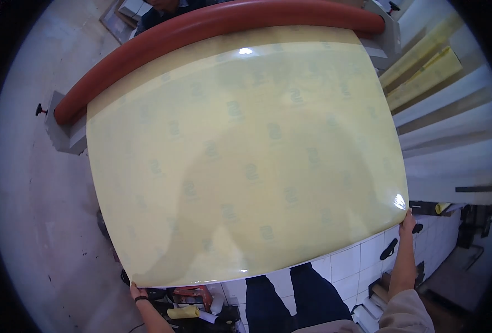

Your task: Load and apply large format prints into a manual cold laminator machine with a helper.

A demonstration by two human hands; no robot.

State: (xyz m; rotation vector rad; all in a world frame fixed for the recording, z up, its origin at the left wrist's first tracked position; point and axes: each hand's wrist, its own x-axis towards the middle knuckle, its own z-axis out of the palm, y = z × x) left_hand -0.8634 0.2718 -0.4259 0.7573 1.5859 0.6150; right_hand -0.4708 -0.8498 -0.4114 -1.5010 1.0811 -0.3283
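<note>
A wide, glossy, pale-yellow sheet (268, 155) with faint repeated print stretches from under a long red roller (229, 21) at the far side toward me. My left hand (137, 291), with a dark band at the wrist, is closed on the sheet's near left corner. At the near right corner my right hand (407, 223) grips the edge, its fingers partly hidden by the sheet. Between the hands the near edge hangs above my legs, slightly curved. Light glints off the surface, and a shadow lies across it.
Grey end brackets (66, 125) carry the roller, with a black knob (41, 110) at the left. Behind it is another person (171, 6). Yellow rolls (429, 77) lean at the right. Black slippers (389, 249) lie on white tiles; a red object (193, 297) and clutter sit lower left.
</note>
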